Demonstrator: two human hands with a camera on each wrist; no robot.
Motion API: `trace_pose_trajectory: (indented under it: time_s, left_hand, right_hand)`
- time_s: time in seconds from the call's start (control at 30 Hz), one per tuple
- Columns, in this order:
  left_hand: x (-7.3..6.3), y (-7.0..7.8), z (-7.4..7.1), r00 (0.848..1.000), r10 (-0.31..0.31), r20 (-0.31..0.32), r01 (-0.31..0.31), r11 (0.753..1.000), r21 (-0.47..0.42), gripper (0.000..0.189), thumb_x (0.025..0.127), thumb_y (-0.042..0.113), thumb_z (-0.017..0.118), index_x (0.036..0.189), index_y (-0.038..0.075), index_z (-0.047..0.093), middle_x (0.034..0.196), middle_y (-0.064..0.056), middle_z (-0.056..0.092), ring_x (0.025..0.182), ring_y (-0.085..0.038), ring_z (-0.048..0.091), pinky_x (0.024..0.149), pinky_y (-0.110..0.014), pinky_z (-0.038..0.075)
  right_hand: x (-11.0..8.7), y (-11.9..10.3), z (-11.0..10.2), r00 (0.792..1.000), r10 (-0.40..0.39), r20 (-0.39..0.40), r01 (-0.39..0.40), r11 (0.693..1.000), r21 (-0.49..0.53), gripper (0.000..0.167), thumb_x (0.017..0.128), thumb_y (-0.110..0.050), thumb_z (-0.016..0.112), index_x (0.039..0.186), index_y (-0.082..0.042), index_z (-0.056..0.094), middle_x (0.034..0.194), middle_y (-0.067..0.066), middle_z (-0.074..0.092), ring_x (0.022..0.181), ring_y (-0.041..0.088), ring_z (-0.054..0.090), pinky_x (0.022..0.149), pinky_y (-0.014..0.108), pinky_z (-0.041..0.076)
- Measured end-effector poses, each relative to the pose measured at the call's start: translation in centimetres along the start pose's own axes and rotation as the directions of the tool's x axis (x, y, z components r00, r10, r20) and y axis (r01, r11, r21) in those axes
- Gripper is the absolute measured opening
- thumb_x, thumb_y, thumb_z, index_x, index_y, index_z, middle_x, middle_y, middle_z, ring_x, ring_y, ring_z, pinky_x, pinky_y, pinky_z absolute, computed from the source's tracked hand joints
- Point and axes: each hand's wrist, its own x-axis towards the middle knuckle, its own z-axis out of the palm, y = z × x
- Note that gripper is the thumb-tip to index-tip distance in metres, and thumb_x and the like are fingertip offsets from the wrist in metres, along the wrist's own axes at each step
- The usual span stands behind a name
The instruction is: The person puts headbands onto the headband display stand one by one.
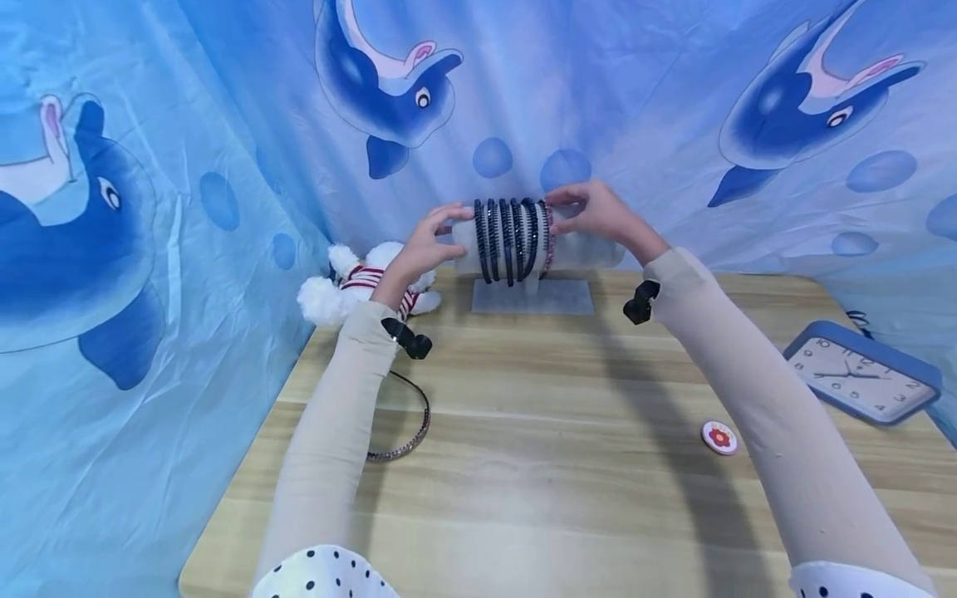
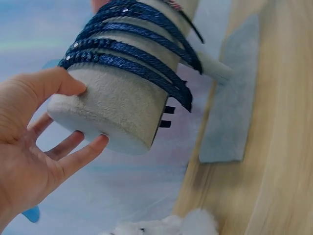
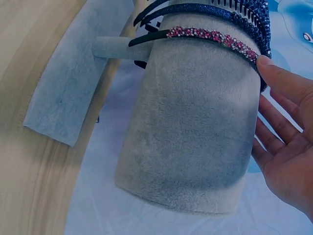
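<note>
A grey velvety headband stand with a horizontal roll stands at the back of the table. Several dark blue headbands sit side by side around the roll. To their right is a headband with pink stones. My left hand holds the roll's left end, thumb on its side and fingertips at the end face. My right hand has its thumb on the pink-stoned headband, with the other fingers curving behind the roll, their tips partly hidden.
A white plush toy in red stripes lies behind my left forearm. Another headband lies on the table, partly covered by that sleeve. At the right are a round flower badge and a blue-framed clock. A dolphin-printed cloth hangs behind.
</note>
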Motion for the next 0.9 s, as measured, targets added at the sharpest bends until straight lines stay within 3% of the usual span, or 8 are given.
trace_pose_trajectory:
  time_s: [0.17, 0.3, 0.4, 0.5, 0.6, 0.7, 0.9]
  left_hand:
    - [-1.3, 1.0, -0.2, 0.999, -0.021, 0.029, 0.019, 0.997, 0.079, 0.064, 0.09, -0.008, 0.064, 0.148, 0.011, 0.048, 0.168, -0.006, 0.024, 0.14, -0.04, 0.044, 0.102, -0.047, 0.054]
    - [-3.0, 1.5, -0.5, 0.997, -0.046, 0.063, 0.035, 0.986, 0.164, 0.063, 0.089, -0.007, 0.063, 0.148, 0.006, 0.044, 0.159, -0.016, 0.032, 0.137, -0.04, 0.047, 0.105, -0.047, 0.053]
    - [-4.5, 1.7, -0.8, 0.99, -0.06, 0.129, 0.032, 0.977, 0.209, 0.055, 0.09, -0.006, 0.063, 0.142, -0.001, 0.045, 0.147, -0.021, 0.043, 0.133, -0.041, 0.051, 0.108, -0.048, 0.05]
    - [-5.6, 1.6, -0.9, 0.969, -0.065, 0.239, 0.007, 0.971, 0.237, 0.048, 0.089, -0.007, 0.063, 0.135, -0.006, 0.049, 0.138, -0.024, 0.052, 0.127, -0.043, 0.056, 0.106, -0.049, 0.052]
    - [-6.9, 1.0, -0.7, 0.931, -0.073, 0.359, -0.022, 0.967, 0.253, 0.044, 0.088, -0.008, 0.065, 0.13, -0.007, 0.055, 0.131, -0.025, 0.058, 0.121, -0.043, 0.06, 0.101, -0.045, 0.056]
    - [-8.3, -0.1, -0.2, 0.877, -0.102, 0.47, -0.019, 0.969, 0.246, 0.042, 0.087, -0.009, 0.065, 0.128, -0.008, 0.059, 0.129, -0.027, 0.061, 0.12, -0.045, 0.061, 0.099, -0.041, 0.058]
    - [-10.8, -1.4, 1.2, 0.736, -0.173, 0.654, 0.023, 0.973, 0.231, 0.04, 0.082, -0.013, 0.067, 0.121, -0.009, 0.064, 0.127, -0.03, 0.064, 0.114, -0.046, 0.064, 0.096, -0.039, 0.059]
  right_hand:
    - [-0.4, 0.5, -0.2, 0.999, -0.034, 0.007, 0.034, 0.999, -0.01, 0.07, 0.089, -0.011, 0.079, 0.151, -0.003, 0.047, 0.152, 0.02, 0.052, 0.143, 0.035, 0.045, 0.123, 0.048, 0.033]
    - [-1.4, 0.9, -0.7, 0.999, -0.031, -0.016, 0.03, 0.998, -0.05, 0.064, 0.091, -0.013, 0.077, 0.148, -0.002, 0.05, 0.151, 0.022, 0.052, 0.143, 0.037, 0.045, 0.122, 0.051, 0.034]
    - [-2.1, 1.4, -1.2, 0.999, -0.022, -0.032, 0.02, 0.998, -0.067, 0.057, 0.093, -0.015, 0.075, 0.145, -0.002, 0.055, 0.15, 0.021, 0.054, 0.143, 0.038, 0.045, 0.12, 0.053, 0.036]
    - [-2.8, 2.0, -1.9, 0.999, -0.001, -0.041, -0.002, 0.998, -0.057, 0.052, 0.095, -0.016, 0.073, 0.143, -0.003, 0.058, 0.15, 0.021, 0.054, 0.143, 0.038, 0.044, 0.119, 0.055, 0.036]
    - [-3.2, 2.6, -2.3, 0.999, 0.01, -0.054, -0.012, 0.999, -0.052, 0.049, 0.095, -0.015, 0.072, 0.141, -0.003, 0.06, 0.148, 0.021, 0.055, 0.142, 0.038, 0.045, 0.118, 0.056, 0.037]
    - [-3.4, 3.0, -2.4, 0.998, 0.001, -0.06, -0.005, 0.998, -0.057, 0.045, 0.095, -0.013, 0.072, 0.138, -0.002, 0.062, 0.147, 0.021, 0.056, 0.142, 0.038, 0.045, 0.119, 0.055, 0.036]
    - [-3.5, 3.6, -2.3, 0.998, -0.037, -0.055, 0.032, 0.995, -0.092, 0.044, 0.093, -0.009, 0.073, 0.136, -0.002, 0.064, 0.15, 0.02, 0.053, 0.145, 0.038, 0.041, 0.12, 0.057, 0.034]
